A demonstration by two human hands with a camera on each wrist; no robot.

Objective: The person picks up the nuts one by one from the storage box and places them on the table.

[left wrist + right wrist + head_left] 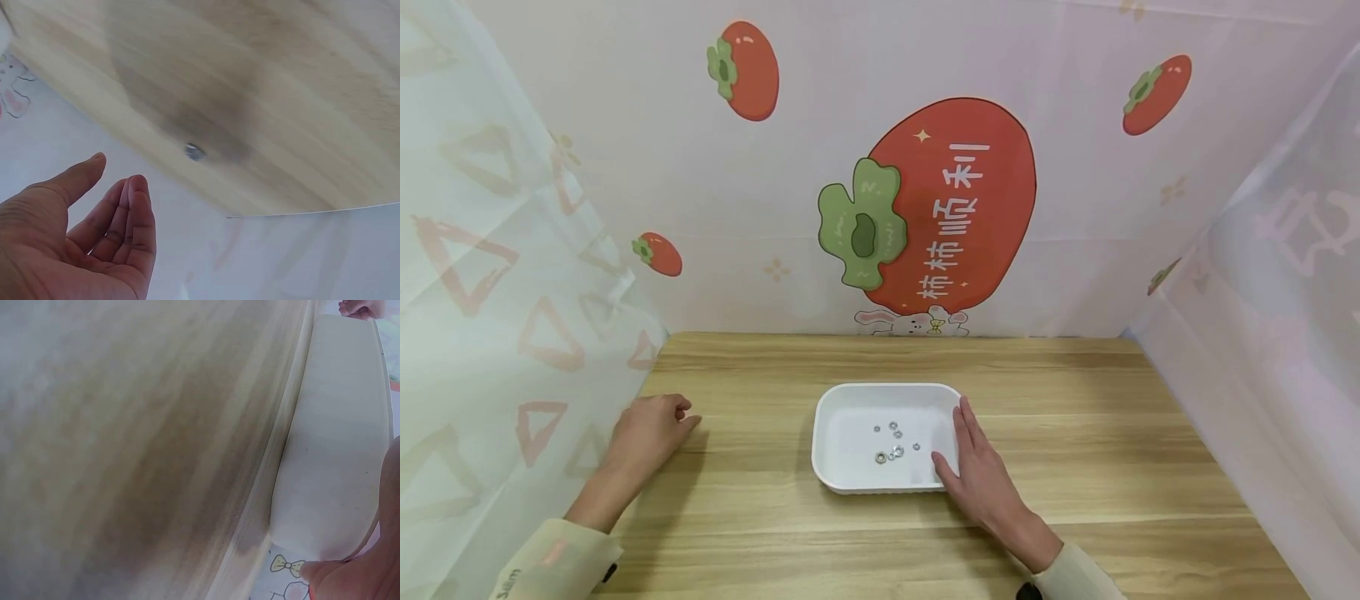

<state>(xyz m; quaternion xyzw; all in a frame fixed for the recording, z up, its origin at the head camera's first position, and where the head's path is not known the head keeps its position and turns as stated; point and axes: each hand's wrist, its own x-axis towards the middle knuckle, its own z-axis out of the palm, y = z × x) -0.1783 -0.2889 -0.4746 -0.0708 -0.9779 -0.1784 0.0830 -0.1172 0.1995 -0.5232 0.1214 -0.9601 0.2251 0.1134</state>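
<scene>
A white rectangular tray (887, 483) sits mid-table with several small metal nuts (898, 451) of different sizes on its floor. My right hand (981, 479) holds the tray's right end, its thumb over the inside and its fingers along the outer wall. To the tray's left, my left hand (655, 429) is over the table with nothing in its loosely bent fingers. Past those fingertips, the left wrist view has a small silver nut (194, 152) against the wood. In the head view the left hand hides that spot.
The wood-grain table (760, 533) runs back to a printed cloth (797, 192) with persimmon pictures. Hanging sheets (497, 292) close off the left side, and another sheet (1270, 275) the right.
</scene>
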